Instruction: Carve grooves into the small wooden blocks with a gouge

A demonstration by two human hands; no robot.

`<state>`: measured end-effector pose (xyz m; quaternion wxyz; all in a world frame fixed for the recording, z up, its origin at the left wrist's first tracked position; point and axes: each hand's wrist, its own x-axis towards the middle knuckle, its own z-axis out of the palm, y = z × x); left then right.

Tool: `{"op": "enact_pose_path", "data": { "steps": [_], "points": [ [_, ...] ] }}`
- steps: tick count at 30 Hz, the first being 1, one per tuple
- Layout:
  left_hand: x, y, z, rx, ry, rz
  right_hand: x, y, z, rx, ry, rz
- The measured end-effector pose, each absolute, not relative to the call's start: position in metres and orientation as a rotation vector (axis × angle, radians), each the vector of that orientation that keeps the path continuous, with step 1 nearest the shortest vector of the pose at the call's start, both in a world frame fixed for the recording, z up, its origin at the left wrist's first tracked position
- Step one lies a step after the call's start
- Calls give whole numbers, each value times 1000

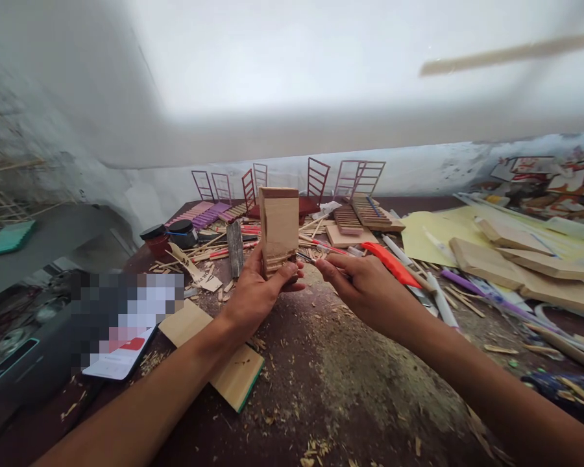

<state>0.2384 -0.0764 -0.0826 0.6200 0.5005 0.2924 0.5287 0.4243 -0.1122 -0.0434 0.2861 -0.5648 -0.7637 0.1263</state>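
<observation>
Desk (321, 389), dark top, strewn with sawdust and shavings in the near part. A flat board (233, 379) with a green edge lies under the left forearm, and a phone (119, 357) sits just left of it, screen up. Left hand (255, 295) closed around the foot of a wooden block (278, 224), thumb across the front; the block stands upright, held above the middle of the desk. Right hand (365, 285) closed in a pinch on a thin tool (305, 257), whose tip meets the block's lower right edge; what kind of tool, cannot tell. Just behind the right hand lies an orange-red piece (389, 263) among white tubes. Beyond, loose sticks scattered, two dark-lidded jars (181, 232) to the left, purple and pink stick panels (205, 214) beside them. To the right, yellow paper (431, 237) and pale wood slabs (520, 259) stacked loosely. Farthest, red lattice frames (317, 178) lean along the wall (418, 172).
</observation>
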Motion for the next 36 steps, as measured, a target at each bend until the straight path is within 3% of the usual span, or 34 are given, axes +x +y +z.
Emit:
{"op": "enact_pose_path", "data": {
  "steps": [11,18,24,27,36],
  "points": [
    [238,-82,-85,1457,816,1285,410,-117,-50,-1486,-1916,459],
    [239,-87,-78,1383,839,1289,402,-122,-57,-1637,-1918,-19],
    [238,-85,-79,1426,885,1275,395,-115,-63,-1473,-1807,459],
    [238,-85,-78,1494,942,1279,393,-112,-67,-1476,-1804,501],
    [237,-89,-78,1474,956,1282,396,-117,-65,-1657,-1814,-10]
  ]
}}
